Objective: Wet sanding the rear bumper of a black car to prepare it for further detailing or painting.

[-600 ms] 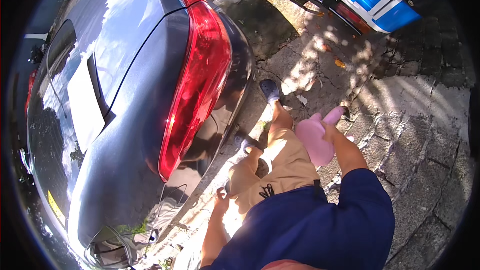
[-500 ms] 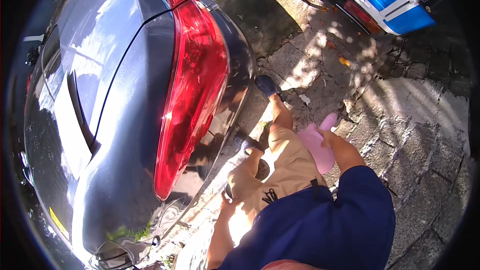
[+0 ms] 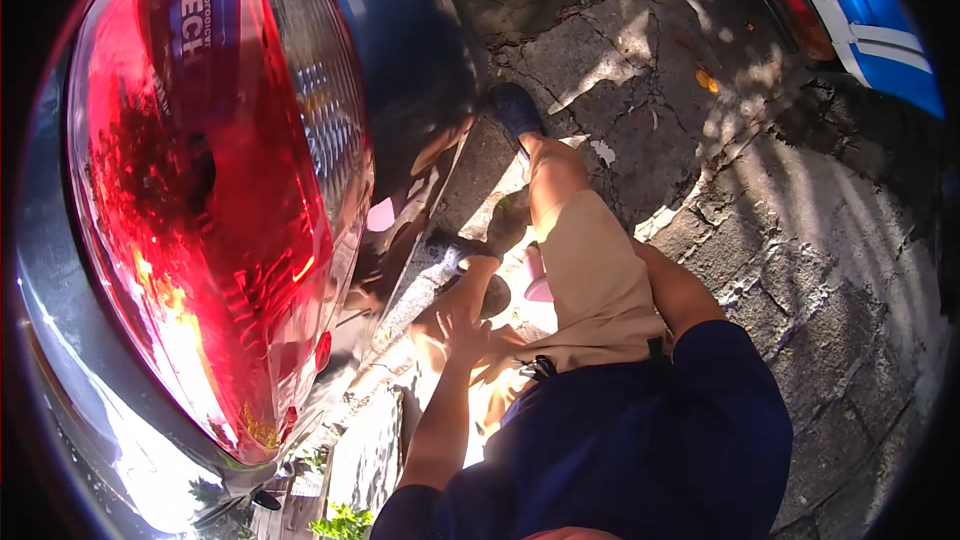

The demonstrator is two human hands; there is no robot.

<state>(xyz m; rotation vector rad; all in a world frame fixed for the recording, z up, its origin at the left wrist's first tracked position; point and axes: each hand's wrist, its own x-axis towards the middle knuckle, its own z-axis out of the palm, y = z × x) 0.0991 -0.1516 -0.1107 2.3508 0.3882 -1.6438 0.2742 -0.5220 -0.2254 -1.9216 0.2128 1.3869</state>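
Observation:
My left hand (image 3: 463, 334) rests against my left knee, its fingers apart and holding nothing. Behind my right thigh my right hand is hidden; only the forearm (image 3: 688, 290) shows. A smooth pink thing (image 3: 537, 276) with rounded ends shows between my legs, but its kind is unclear. Whether my right hand still grips it cannot be seen. Close on the left stands a dark grey car, its large red tail light (image 3: 210, 200) beside me and its shiny bumper (image 3: 415, 60) near my feet.
A blue and white vehicle (image 3: 880, 0) stands at the far right. Cracked, uneven paving (image 3: 800, 310) lies to my right. My feet wear dark clogs (image 3: 516, 112). Green leaves (image 3: 343, 522) grow at the lower left, near the car.
My view has moved closer to the tail light. The pink thing has gone from outside my right thigh to between my legs, and my right hand has passed out of sight.

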